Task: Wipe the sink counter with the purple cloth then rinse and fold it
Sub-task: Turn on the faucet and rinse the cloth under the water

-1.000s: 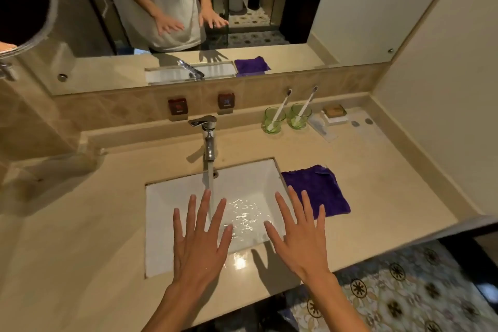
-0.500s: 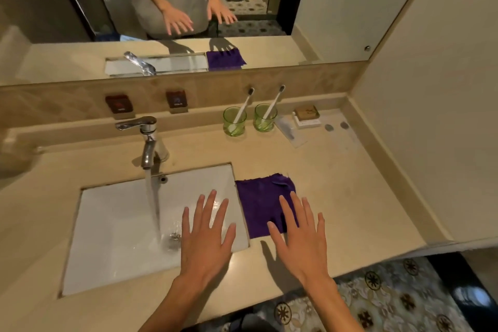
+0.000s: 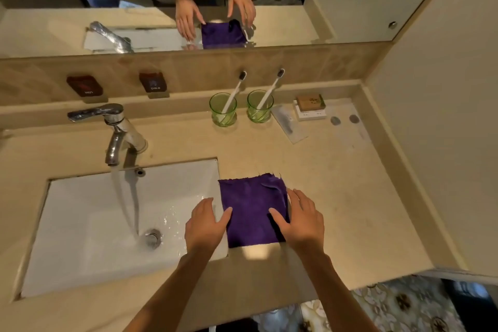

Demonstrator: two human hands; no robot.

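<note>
Grip: left hand [image 3: 206, 226] and right hand [image 3: 301, 219] both low over the folded square purple microfibre cloth [image 3: 252, 210], fingers loosely extended, palms down. Neither hand has closed on anything. Left thumb lies on the cloth's left edge; right thumb lies on its right part, with the right fingers along the right edge. Whether the palms bear down I cannot tell.

Change since 1.0 s ago: both hands were then spread in the air over the white rectangular undermount basin [image 3: 80, 224], well apart from the cloth. Half a second ago they had shifted right, the right hand over the cloth's near corner. Now they bracket it on both sides. The view has also swung right, so the cloth sits near centre.

Meaning: judged as the start of the pick-up, ahead of wiping. The cloth looks undisturbed, lying flat in its fold.

Cloth position: on the beige stone surface [image 3: 336, 183], its left edge just beside the basin's right rim, between the two hands. The chrome tap [image 3: 113, 129] runs a stream into the basin.

Next move likely needs a pinch at both side edges.
</note>
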